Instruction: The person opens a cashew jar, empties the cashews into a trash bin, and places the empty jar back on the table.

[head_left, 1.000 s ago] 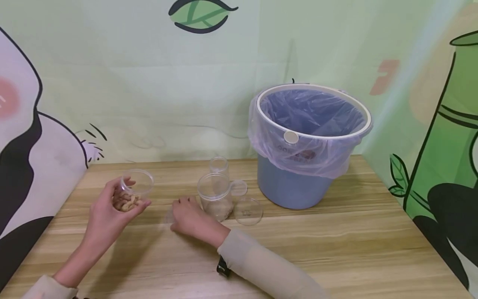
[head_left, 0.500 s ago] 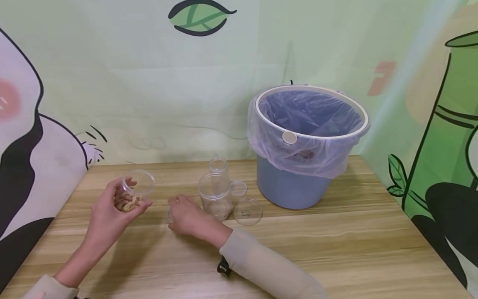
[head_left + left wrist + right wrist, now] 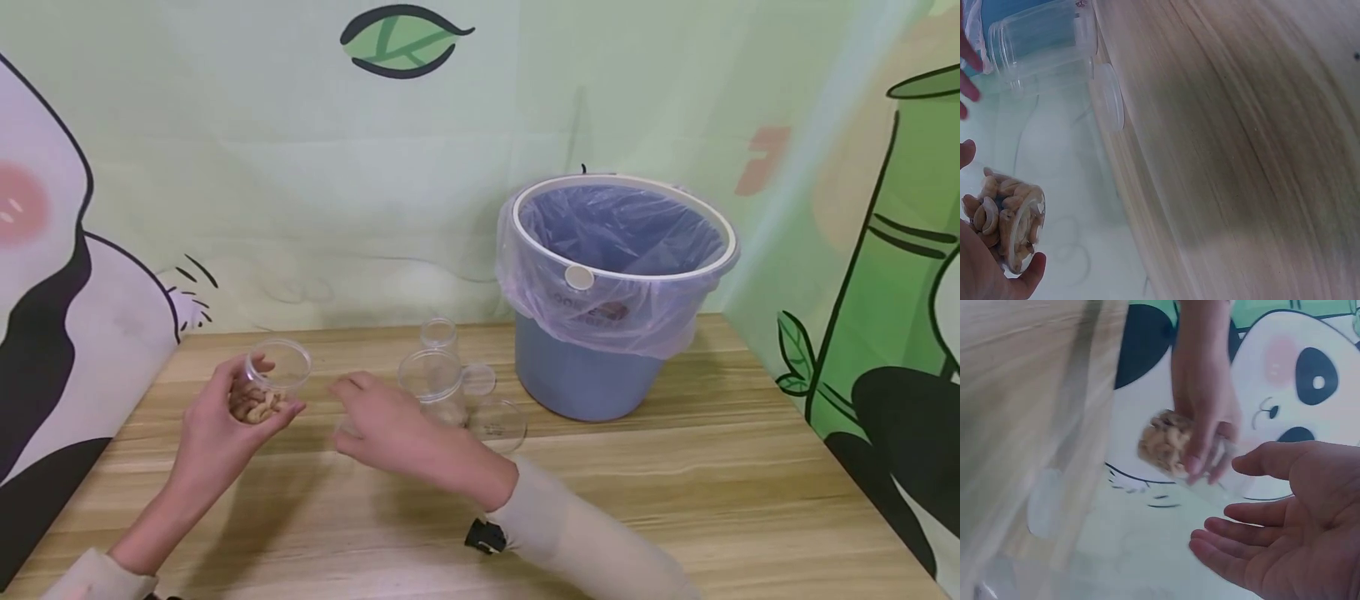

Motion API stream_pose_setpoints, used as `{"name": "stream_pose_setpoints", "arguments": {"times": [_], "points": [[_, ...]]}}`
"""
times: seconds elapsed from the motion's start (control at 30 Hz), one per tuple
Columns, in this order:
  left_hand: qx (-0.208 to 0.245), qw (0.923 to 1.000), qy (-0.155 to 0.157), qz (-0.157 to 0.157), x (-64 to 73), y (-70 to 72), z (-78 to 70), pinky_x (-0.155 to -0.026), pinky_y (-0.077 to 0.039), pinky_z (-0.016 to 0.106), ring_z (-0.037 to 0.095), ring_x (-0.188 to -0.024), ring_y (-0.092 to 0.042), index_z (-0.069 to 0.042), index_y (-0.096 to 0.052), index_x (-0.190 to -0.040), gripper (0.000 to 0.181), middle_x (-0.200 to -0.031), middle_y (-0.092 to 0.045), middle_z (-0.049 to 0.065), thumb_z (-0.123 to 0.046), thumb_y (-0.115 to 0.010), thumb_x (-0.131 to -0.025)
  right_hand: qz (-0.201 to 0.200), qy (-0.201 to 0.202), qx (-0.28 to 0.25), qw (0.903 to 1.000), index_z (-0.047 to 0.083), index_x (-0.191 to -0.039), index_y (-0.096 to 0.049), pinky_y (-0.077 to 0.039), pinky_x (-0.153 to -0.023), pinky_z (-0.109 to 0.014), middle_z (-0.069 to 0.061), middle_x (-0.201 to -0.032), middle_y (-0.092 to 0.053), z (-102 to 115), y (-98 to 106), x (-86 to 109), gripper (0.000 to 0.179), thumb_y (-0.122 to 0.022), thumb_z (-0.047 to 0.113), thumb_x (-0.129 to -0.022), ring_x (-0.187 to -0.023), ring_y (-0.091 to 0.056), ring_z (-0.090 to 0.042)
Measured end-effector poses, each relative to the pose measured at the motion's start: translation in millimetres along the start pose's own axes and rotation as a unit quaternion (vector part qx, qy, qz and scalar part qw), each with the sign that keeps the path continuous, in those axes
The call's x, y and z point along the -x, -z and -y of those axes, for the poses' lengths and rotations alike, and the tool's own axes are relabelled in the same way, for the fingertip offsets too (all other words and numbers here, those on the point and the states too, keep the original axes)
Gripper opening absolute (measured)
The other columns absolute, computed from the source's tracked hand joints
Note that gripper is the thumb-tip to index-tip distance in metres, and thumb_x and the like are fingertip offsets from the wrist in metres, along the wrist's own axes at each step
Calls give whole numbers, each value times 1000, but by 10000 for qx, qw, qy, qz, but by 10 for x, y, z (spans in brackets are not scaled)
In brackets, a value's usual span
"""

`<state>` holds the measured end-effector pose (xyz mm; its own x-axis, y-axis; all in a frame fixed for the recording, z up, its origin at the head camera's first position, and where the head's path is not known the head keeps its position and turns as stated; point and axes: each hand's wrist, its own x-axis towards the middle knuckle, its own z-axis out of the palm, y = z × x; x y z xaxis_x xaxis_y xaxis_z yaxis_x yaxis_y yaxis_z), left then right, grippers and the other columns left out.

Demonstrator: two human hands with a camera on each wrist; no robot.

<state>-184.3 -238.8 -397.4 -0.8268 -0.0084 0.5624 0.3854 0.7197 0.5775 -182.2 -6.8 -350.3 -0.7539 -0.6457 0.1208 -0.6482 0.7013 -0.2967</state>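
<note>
My left hand [image 3: 213, 425] grips a clear plastic jar [image 3: 1030, 219] of cashews [image 3: 262, 406], held above the left part of the table. The jar's mouth has no lid on it; the nuts lie in its lower part. My right hand [image 3: 408, 437] hovers to the right of it, fingers [image 3: 1254, 540] spread and holding nothing in the right wrist view. Below that hand a clear round lid [image 3: 1044, 503] lies on the wood, mostly hidden in the head view. Behind the right wrist stands a larger clear jar [image 3: 431, 377], its lower part covered by the hand.
A smaller clear jar [image 3: 438, 332] stands behind the larger one. A small lid [image 3: 480, 380] and a bigger lid [image 3: 498, 427] lie to their right. A blue bucket [image 3: 585, 383] with a pink-tinted liner stands at the back right, near the printed backdrop [image 3: 300, 192].
My right hand has let go of the lid on the table, risen slightly and spread its fingers. My left hand has stayed almost still with the jar of cashews.
</note>
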Motion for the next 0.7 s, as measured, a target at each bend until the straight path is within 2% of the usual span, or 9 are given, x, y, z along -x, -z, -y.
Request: {"name": "stream_pose_setpoints", "arguments": {"times": [0.13,0.33,0.57,0.7], "points": [[-18,10000,49,15,-11,-5,-11,-83,-37,7,-14,-102,-48,-10,-55,-135,75,-124,-67,6,-18,-95,-72,-458,242,-20,9987,4,-150,-46,-43,-109,-28,-10,-150,-52,-58,178,168,54,-58,27,-102,-136,-52,-20],[-36,9999,128,24,-17,-9,-15,-82,-36,9,-14,-103,-47,-12,-56,-136,76,-124,-67,7,-21,-95,-71,-959,469,-160,9942,2,-148,-48,-41,-112,-32,-11,-146,-56,-166,384,397,52,-61,23,-101,-136,-52,-23],[-32,9998,199,71,-19,-19,-40,-82,-37,6,-13,-102,-48,-11,-56,-135,73,-124,-67,8,-22,-94,-74,-1720,640,-419,9821,3,-143,-52,-50,-102,-39,-12,-136,-63,-359,575,654,47,-63,14,-99,-125,-60,-25],[6,9998,204,81,-34,-35,-62,-82,-38,4,-13,-101,-49,-10,-56,-134,72,-123,-67,8,-21,-94,-74,-1988,617,-444,9771,5,-143,-53,-50,-102,-39,-10,-136,-64,-478,700,801,45,-62,15,-100,-125,-61,-23]]}}
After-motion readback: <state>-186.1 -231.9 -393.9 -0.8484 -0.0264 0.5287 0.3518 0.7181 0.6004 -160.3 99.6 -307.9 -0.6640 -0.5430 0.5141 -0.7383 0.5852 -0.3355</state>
